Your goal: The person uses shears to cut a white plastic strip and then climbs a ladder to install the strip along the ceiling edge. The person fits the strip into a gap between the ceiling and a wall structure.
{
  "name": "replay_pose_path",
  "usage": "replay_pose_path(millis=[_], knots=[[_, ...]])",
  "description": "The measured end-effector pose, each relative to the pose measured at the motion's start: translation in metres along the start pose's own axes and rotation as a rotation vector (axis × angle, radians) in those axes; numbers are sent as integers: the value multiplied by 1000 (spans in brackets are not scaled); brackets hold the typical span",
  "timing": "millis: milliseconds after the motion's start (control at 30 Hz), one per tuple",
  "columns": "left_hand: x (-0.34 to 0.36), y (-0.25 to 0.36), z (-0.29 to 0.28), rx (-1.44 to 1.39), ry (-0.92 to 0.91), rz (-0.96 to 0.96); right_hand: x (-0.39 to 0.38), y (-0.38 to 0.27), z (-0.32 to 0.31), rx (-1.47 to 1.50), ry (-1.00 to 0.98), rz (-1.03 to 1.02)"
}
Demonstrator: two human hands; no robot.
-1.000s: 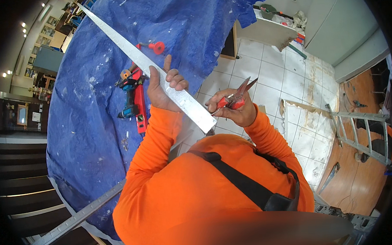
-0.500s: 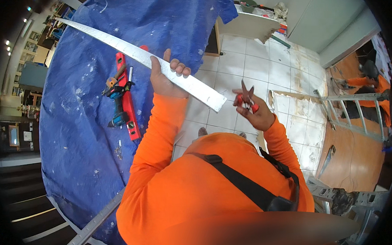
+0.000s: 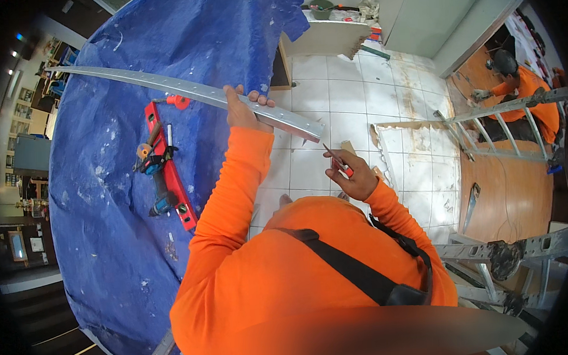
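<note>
My left hand (image 3: 244, 111) is wrapped round a long, thin metal profile (image 3: 176, 87), close to its near end. The profile reaches away to the far left, over a blue tarp (image 3: 107, 238). In my right hand (image 3: 357, 177), closed on the handles, is a pair of red-handled snips (image 3: 340, 164). Their blades point up and left, just short of the profile's end and apart from it. On the tarp, left of my left arm, lie a red spirit level (image 3: 184, 211) and a blue cordless drill (image 3: 161, 188).
White floor tiles (image 3: 337, 97) extend beyond my hands. An aluminium ladder (image 3: 495, 110) stands at the right, with a co-worker in orange (image 3: 533, 94) crouching behind it. More ladder parts (image 3: 538, 246) are at the lower right. A white panel (image 3: 325, 39) stands at the back.
My left hand has turned the profile, so its folded edge now shows. My right hand has shifted slightly left and down, and the snips have swung from pointing up to pointing up-left.
</note>
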State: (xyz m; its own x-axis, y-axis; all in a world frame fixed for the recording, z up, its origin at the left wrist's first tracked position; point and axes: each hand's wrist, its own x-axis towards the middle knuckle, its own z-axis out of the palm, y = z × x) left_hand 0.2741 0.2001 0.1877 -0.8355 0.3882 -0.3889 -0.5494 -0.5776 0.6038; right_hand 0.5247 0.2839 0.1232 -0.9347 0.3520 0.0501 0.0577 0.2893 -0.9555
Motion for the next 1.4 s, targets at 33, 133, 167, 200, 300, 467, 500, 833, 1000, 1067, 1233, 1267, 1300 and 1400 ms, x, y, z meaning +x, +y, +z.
replay_pose_path(millis=[33,133,167,200,300,467,500,833,1000,1067,1233,1267,1300,1400], knots=[[0,0,1,0,12,5,1,1,2,-38,39,-23],[-1,-4,10,0,36,2,5,4,11,-24,118,-17],[-1,-5,12,-5,39,-5,8,4,13,2,136,-5],[0,-6,15,-9,42,-13,11,3,13,-8,139,12],[1,-10,24,17,88,-63,17,3,11,-50,158,38],[10,-21,18,128,167,-30,14,11,-16,-224,204,-35],[13,-24,13,153,190,-29,13,7,-24,-295,174,-42],[27,-46,-21,282,129,93,29,-24,-54,-654,-126,118],[43,-53,-38,316,124,91,39,-51,-53,-880,-230,287],[47,-61,-45,337,140,121,42,-57,-52,-961,-277,320],[52,-70,-56,348,121,232,54,-69,-45,-1057,-391,402],[49,-68,-54,335,106,246,58,-70,-44,-1056,-417,425],[47,-67,-54,323,92,260,61,-71,-44,-1054,-443,448],[53,-73,-62,351,115,224,63,-69,-42,-1045,-484,499]])
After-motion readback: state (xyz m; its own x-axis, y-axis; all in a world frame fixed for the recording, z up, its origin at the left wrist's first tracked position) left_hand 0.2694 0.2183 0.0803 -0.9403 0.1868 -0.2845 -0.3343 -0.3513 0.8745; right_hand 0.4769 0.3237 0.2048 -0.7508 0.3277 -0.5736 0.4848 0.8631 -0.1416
